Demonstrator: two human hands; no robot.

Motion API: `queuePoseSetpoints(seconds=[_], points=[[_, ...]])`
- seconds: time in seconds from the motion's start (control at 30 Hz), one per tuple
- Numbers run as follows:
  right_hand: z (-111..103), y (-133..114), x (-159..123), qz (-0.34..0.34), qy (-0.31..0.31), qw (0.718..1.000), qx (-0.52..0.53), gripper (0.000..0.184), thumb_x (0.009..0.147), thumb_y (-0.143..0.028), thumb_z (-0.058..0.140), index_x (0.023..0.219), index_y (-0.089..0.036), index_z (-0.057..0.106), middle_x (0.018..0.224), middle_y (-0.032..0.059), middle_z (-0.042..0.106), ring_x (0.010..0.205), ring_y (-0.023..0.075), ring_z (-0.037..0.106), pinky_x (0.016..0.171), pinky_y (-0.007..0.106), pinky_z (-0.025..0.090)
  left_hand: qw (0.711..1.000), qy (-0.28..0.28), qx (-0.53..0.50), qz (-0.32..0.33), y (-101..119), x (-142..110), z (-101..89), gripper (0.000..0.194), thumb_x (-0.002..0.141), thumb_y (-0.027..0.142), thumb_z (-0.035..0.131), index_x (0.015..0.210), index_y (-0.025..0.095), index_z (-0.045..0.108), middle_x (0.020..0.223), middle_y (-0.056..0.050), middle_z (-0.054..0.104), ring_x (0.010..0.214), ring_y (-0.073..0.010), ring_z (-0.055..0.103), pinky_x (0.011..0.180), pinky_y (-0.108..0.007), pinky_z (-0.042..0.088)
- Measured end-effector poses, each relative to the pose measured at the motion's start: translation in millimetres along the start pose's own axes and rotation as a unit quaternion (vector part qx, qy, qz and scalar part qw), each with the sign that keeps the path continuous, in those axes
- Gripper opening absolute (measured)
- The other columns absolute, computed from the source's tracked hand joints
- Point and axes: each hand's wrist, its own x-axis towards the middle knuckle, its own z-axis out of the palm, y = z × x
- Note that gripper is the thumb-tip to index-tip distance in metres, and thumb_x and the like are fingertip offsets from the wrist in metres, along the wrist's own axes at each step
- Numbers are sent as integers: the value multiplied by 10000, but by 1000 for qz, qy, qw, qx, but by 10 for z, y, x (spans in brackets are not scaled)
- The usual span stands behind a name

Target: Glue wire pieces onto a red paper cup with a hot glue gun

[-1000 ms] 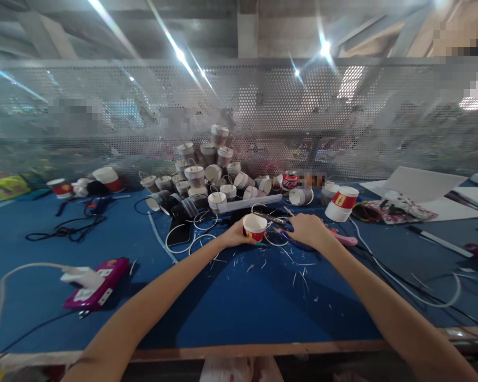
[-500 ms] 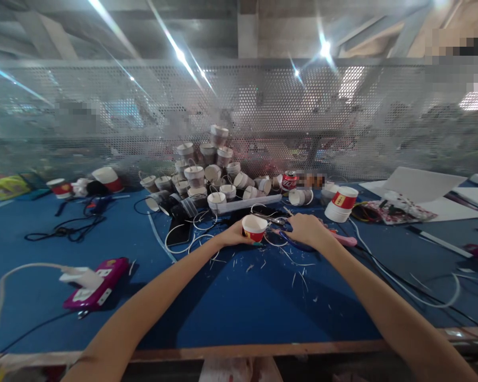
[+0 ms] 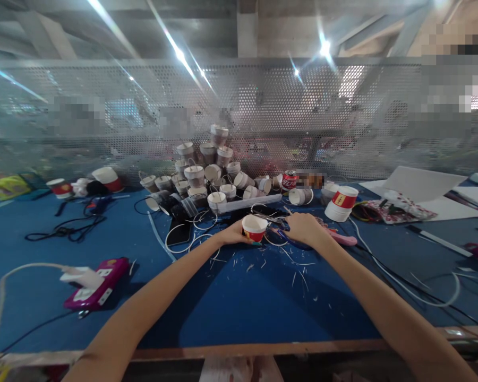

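one red-and-white paper cup [image 3: 255, 232] is gripped upright above the blue table [image 3: 231, 313] by the left hand's [image 3: 236, 233] curled fingers. scissors [image 3: 271, 218] are held in the right hand [image 3: 302, 228], blades at the cup's rim; their spread cannot be told.

The blue surface [image 3: 239, 313] carries a pile of cups [image 3: 194, 175] near 12 o'clock, a red can [image 3: 289, 180] at 1, and stacked cups [image 3: 341, 203] and papers [image 3: 452, 208] towards 2. A purple power strip [image 3: 113, 270] lies at 9, a tangled black cord [image 3: 66, 232] at 10, a phone [image 3: 179, 234] near 11. White scraps [image 3: 250, 268] are scattered around the middle.
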Motion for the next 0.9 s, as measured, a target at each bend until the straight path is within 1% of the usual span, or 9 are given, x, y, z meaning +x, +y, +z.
queuePoseSetpoints(seconds=[0.1,0.33,0.43,0.6,0.67,0.73,0.8,0.9], points=[[-17,12,-19,-2,5,1000,8,699,806,-664,243,939,-119,661,913,174,672,836,302,647,700,375,487,1000,-1,-4,-10,-8,3,4,711,528,206,785,1157,141,458,1147,-138,593,1076,-268,536,940,-439,379],[-36,14,-38,0,-2,1000,0,732,806,-674,220,957,-108,660,918,188,666,840,299,646,700,357,485,1000,-9,-14,-2,-12,12,19,692,543,237,781,1147,151,456,1122,-129,600,1054,-262,547,933,-437,384],[-35,7,-36,5,-2,1000,0,733,809,-671,215,961,-108,659,896,187,668,838,295,647,703,355,484,1000,1,-5,7,-11,3,30,754,532,244,785,1183,150,415,1158,-138,569,1093,-272,519,948,-439,371],[-29,11,-37,11,4,1000,-10,733,806,-676,207,941,-116,662,904,179,668,825,297,649,689,362,484,997,55,24,39,-3,-17,65,955,469,244,814,1281,168,316,1213,-147,520,1141,-290,480,971,-449,348],[-31,15,-41,10,5,1000,-13,727,806,-672,209,938,-118,661,903,177,668,817,298,649,687,369,484,995,78,36,44,-7,-16,76,950,462,257,818,1274,163,335,1189,-146,540,1123,-290,493,969,-455,349],[-37,17,-47,6,0,1000,-15,710,808,-663,222,949,-121,657,908,176,667,818,298,647,691,378,483,995,86,38,46,-20,-12,78,910,471,266,816,1254,151,365,1164,-146,560,1102,-287,509,963,-456,353],[-44,14,-51,3,-1,1000,-19,691,812,-650,236,975,-120,649,921,180,665,830,302,644,695,384,480,995,78,32,51,-44,-7,71,877,488,270,810,1240,141,378,1148,-148,573,1081,-284,524,948,-454,366],[-51,5,-52,3,1,1000,-23,688,813,-639,252,998,-104,642,925,194,662,843,312,640,686,382,480,996,54,29,62,-81,0,48,858,528,269,792,1256,142,356,1152,-152,570,1072,-277,532,932,-447,381]])
